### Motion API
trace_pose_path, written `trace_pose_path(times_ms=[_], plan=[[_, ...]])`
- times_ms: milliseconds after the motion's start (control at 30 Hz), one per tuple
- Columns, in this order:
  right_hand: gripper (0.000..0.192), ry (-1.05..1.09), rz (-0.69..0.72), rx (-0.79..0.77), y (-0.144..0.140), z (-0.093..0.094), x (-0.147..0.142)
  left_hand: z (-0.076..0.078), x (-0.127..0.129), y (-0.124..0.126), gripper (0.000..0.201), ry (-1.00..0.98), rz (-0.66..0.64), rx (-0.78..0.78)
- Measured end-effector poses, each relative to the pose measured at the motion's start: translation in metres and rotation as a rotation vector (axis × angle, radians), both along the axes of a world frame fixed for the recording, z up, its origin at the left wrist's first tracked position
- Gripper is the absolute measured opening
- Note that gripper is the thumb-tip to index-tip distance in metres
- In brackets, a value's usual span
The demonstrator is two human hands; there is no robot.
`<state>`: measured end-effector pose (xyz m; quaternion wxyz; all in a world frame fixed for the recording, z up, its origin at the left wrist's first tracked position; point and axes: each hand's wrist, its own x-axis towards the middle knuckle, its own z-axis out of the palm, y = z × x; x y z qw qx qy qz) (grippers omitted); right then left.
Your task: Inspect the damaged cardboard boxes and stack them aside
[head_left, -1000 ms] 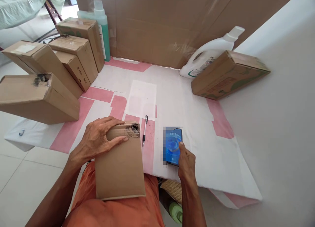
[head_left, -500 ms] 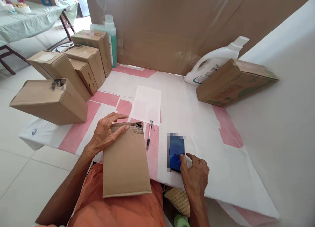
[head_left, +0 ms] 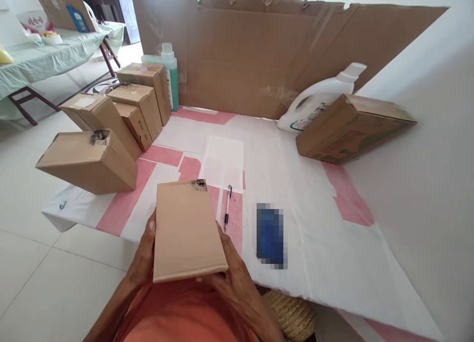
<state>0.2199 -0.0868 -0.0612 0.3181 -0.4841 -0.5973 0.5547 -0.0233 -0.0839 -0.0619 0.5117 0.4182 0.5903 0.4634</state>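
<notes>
Both of my hands grip a brown cardboard box [head_left: 187, 231] by its sides, at the near edge of the table in front of my body. My left hand [head_left: 145, 250] presses on the left side with the thumb near the edge. On the right, my right hand [head_left: 233, 270] wraps around the lower right side and reaches beneath; some fingers are hidden. A black scribbled mark with a dark spot lies at the box's far right corner. Right of the box lie a pen [head_left: 227, 208] and a blurred-out blue phone [head_left: 271, 235]. A white sheet of paper [head_left: 224, 161] lies beyond.
Several cardboard boxes [head_left: 91, 159] and a green liquid bottle [head_left: 171, 80] stand at the left. At the right, a white jug [head_left: 318, 102] stands behind another box [head_left: 351, 129]. A large cardboard panel [head_left: 237, 60] closes the back, and a wall borders the right.
My right hand has left the phone and now grips the box's right side. My left hand has slid from the box's far end to its left side. The view has tilted upward.
</notes>
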Motion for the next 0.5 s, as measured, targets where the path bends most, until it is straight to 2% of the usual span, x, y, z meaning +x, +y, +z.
trace_pose_path(times_ms=[67,167,267,367,433,500], plan=[[0.095,0.006,-0.026,0.02,0.008,0.025,0.003,0.023,-0.011,-0.002,0.082,0.005,-0.064,-0.037],[0.079,0.086,-0.05,0.089,0.025,0.064,0.01,0.058,-0.031,0.002,0.081,0.112,-0.13,0.014],[0.082,0.119,-0.041,0.164,0.043,0.081,0.009,0.076,-0.037,0.012,0.079,0.284,-0.143,0.117],[0.091,0.082,-0.016,0.191,0.06,0.074,0.001,0.073,-0.034,0.024,0.083,0.384,-0.133,0.185],[0.095,0.115,0.025,0.172,0.069,0.067,-0.002,0.062,-0.037,0.031,0.085,0.382,-0.093,0.172],[0.098,0.194,0.078,0.158,0.077,0.063,-0.003,0.05,-0.046,0.037,0.087,0.361,0.013,0.148]])
